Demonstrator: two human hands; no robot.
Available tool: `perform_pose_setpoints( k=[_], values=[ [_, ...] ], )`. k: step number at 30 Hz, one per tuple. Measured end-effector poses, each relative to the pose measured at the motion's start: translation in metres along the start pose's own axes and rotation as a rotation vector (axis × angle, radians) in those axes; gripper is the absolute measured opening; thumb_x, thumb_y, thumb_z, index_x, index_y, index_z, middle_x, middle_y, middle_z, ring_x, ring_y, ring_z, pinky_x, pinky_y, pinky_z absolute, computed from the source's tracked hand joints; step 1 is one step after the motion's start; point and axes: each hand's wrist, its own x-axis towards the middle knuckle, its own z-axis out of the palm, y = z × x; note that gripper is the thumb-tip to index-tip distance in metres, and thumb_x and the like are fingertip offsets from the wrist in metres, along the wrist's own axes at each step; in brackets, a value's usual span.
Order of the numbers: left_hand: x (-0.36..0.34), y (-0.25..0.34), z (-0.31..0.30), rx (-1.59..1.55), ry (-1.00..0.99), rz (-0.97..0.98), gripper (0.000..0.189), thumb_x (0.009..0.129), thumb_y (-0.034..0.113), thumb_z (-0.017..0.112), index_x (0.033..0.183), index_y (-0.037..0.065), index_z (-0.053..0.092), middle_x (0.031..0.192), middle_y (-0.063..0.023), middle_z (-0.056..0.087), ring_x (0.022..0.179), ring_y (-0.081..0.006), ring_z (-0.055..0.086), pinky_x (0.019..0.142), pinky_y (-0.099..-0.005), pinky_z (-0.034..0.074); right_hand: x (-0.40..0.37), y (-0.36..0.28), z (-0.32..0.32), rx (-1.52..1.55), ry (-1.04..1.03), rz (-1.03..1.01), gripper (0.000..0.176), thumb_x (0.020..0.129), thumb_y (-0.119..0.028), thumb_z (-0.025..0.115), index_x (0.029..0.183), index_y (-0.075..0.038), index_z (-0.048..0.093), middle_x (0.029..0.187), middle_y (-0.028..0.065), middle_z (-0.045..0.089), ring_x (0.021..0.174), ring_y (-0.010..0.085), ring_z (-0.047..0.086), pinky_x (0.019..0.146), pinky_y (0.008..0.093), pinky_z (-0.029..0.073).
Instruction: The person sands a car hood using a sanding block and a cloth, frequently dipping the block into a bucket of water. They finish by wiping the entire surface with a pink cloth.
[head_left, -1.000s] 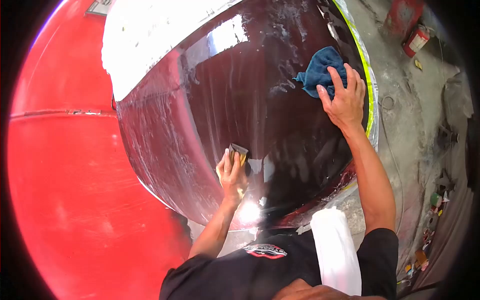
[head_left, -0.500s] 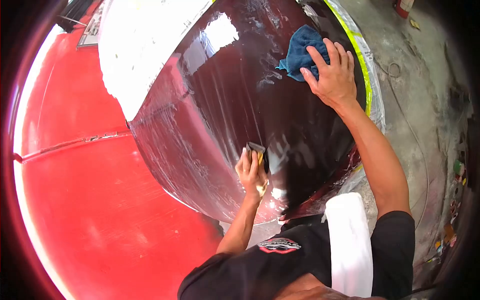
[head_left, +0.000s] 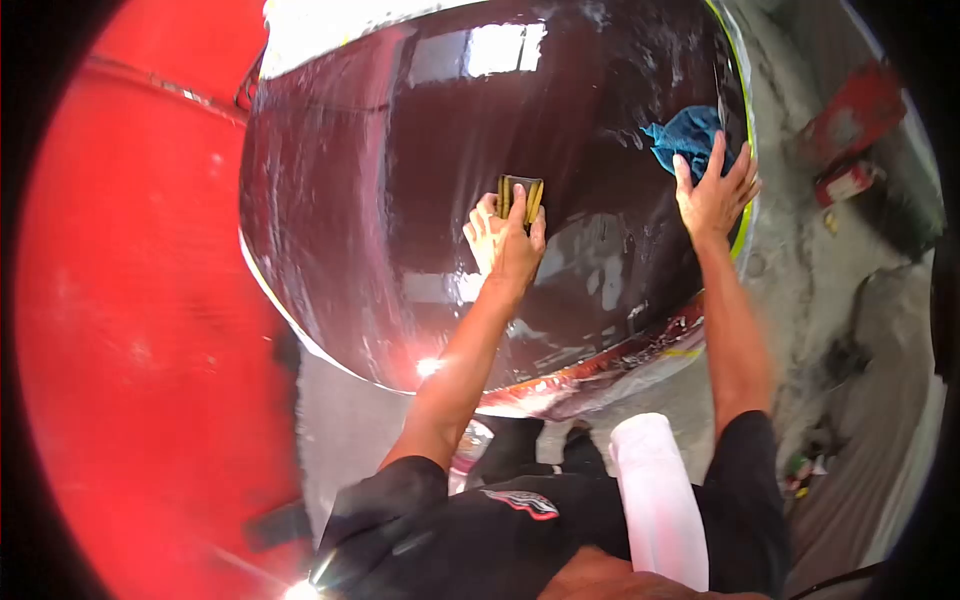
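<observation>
A dark maroon car panel [head_left: 450, 170], glossy and streaked with whitish film, curves below both hands. My left hand [head_left: 507, 240] is closed around a small sanding block [head_left: 520, 198] with yellow sides and a dark sheet about it, on the middle of the panel. Near the panel's right edge, my right hand [head_left: 715, 200] has its fingers spread. Its thumb and fingertips lie against a crumpled blue cloth [head_left: 685, 138], which rests on the panel partly behind the fingers.
Yellow-green masking tape [head_left: 741, 240] and pale sheeting run along the panel's right edge. White covering [head_left: 320, 40] lies at the far left. A red car body [head_left: 130, 300] fills the left side. On the concrete floor [head_left: 780, 270] at right is a red-and-white container [head_left: 848, 182].
My left hand has slid the sanding block farther up the panel. My right hand and the blue cloth stay near the right edge, the hand now lower on the cloth. The camera view has turned.
</observation>
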Motion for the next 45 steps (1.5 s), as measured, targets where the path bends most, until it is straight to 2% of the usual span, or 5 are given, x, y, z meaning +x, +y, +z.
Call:
perform_pose_setpoints(
  k=[5, 11, 19, 34, 45],
  values=[
    [0.014, -0.004, -0.054, -0.023, -0.320, 0.004, 0.049, 0.089, 0.035, 0.062, 0.129, 0.008, 0.068, 0.137, -0.0314, 0.049, 0.112, -0.0453, 0.057, 0.098, -0.0546, 0.042, -0.061, -0.169, -0.072, 0.524, -0.268, -0.089, 0.045, 0.093, -0.026, 0.067, 0.132, -0.004, 0.060, 0.134, 0.0318, 0.054, 0.122, 0.0441, 0.056, 0.101, 0.0494, 0.048],
    [0.012, -0.175, -0.115, 0.112, 0.155, 0.004, 0.046, 0.087, 0.023, 0.065, 0.130, 0.008, 0.065, 0.141, -0.0315, 0.051, 0.113, -0.0485, 0.061, 0.096, -0.0559, 0.048, -0.088, -0.282, -0.043, 0.384, -0.455, 0.094, 0.066, 0.088, -0.041, 0.072, 0.139, -0.004, 0.053, 0.143, 0.0317, 0.042, 0.136, 0.0480, 0.036, 0.109, 0.0585, 0.035],
    [0.080, -0.413, -0.146, 0.556, -0.222, -0.393, 0.093, 0.093, 0.077, 0.037, 0.162, 0.018, 0.023, 0.167, -0.0202, 0.018, 0.154, -0.0403, 0.013, 0.122, -0.0589, 0.011, -0.128, -0.263, -0.033, 0.496, -0.346, -0.322, 0.054, 0.075, -0.001, 0.075, 0.127, -0.003, 0.064, 0.146, 0.0276, 0.046, 0.131, 0.0458, 0.046, 0.106, 0.0509, 0.044],
    [0.072, -0.433, -0.128, 0.363, -0.090, -0.407, 0.089, 0.091, 0.070, 0.053, 0.161, 0.023, 0.027, 0.167, -0.0167, 0.020, 0.155, -0.0368, 0.014, 0.123, -0.0560, 0.006, 0.199, -0.257, 0.236, 0.184, -0.188, -0.591, 0.047, 0.081, -0.008, 0.060, 0.128, -0.008, 0.065, 0.117, 0.0225, 0.066, 0.109, 0.0403, 0.061, 0.091, 0.0497, 0.051],
    [0.074, -0.428, -0.132, 0.365, -0.110, -0.430, 0.091, 0.090, 0.072, 0.053, 0.162, 0.023, 0.025, 0.168, -0.0158, 0.018, 0.155, -0.0361, 0.013, 0.124, -0.0551, 0.004, 0.007, -0.274, 0.046, 0.361, -0.409, -0.552, 0.056, 0.077, 0.008, 0.060, 0.131, -0.007, 0.064, 0.136, 0.0261, 0.057, 0.129, 0.0433, 0.053, 0.110, 0.0475, 0.044]
  ],
)
